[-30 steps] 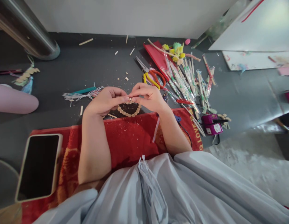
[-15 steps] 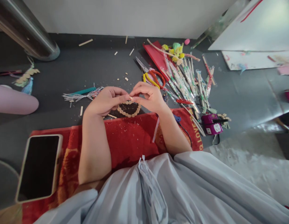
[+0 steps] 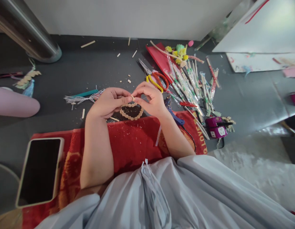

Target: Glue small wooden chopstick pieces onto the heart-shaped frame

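Observation:
My left hand (image 3: 109, 102) and my right hand (image 3: 151, 99) meet over a dark round disc (image 3: 131, 112) edged with a ring of small tan wooden bits. Both hands are closed in a pinch, their fingertips joined on one tiny tan piece (image 3: 132, 97) just above the ring's far edge. My left fingers also rest on the ring's left side. The disc lies at the far edge of a red cloth (image 3: 133, 143) sprinkled with wood crumbs.
A phone (image 3: 39, 170) lies screen-up at the left on the cloth. Scissors with red and yellow handles (image 3: 155, 79), a heap of wrapped sticks (image 3: 192, 82), a purple glue gun (image 3: 216, 127) and a blue tool (image 3: 174, 116) lie to the right. White strips (image 3: 83, 97) lie left.
My right hand has lifted slightly and moved up and left with the tiny piece. The blue tool beside my right wrist now shows more.

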Demonstrator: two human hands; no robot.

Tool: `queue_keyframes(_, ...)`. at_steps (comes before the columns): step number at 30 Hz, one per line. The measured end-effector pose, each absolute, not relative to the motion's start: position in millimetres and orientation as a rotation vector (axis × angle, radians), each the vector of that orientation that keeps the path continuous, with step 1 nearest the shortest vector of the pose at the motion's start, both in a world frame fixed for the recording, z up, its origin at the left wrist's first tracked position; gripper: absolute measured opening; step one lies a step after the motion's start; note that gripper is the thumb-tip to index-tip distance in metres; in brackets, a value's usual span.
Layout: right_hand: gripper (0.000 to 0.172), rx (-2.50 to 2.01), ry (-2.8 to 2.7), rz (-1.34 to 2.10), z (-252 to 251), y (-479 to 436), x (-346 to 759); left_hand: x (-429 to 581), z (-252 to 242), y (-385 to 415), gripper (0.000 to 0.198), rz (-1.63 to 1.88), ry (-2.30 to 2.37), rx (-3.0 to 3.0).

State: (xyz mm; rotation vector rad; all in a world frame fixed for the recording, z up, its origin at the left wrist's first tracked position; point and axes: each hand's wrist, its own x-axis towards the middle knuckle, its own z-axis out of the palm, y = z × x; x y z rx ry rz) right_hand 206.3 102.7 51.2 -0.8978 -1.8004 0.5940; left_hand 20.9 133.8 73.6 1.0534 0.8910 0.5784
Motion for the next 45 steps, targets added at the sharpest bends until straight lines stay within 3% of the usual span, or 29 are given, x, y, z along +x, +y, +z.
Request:
queue_keyframes(10, 0.023, -0.97, -1.836, 0.46, 52.6, 100.4, 203.5, 22.3, 75.4, 133.2, 0.027, 0.584, 0.925, 1.033)
queue_keyframes(24, 0.018, -0.952, -1.882, 0.334, 52.4, 100.5, 203.9, 19.6, 72.3, 133.9, 0.03, 0.641, 0.922, 0.942)
queue_keyframes(34, 0.031, -1.085, -1.888, 0.448, 51.4, 101.5, 205.3, 21.4, 72.8, 134.2, 0.027, 0.623, 0.953, 0.968)
queue_keyframes(45, 0.023, -1.019, -1.891, 0.386, 51.9, 101.7, 204.2, 22.9, 72.8, 133.4, 0.023, 0.622, 0.925, 0.973)
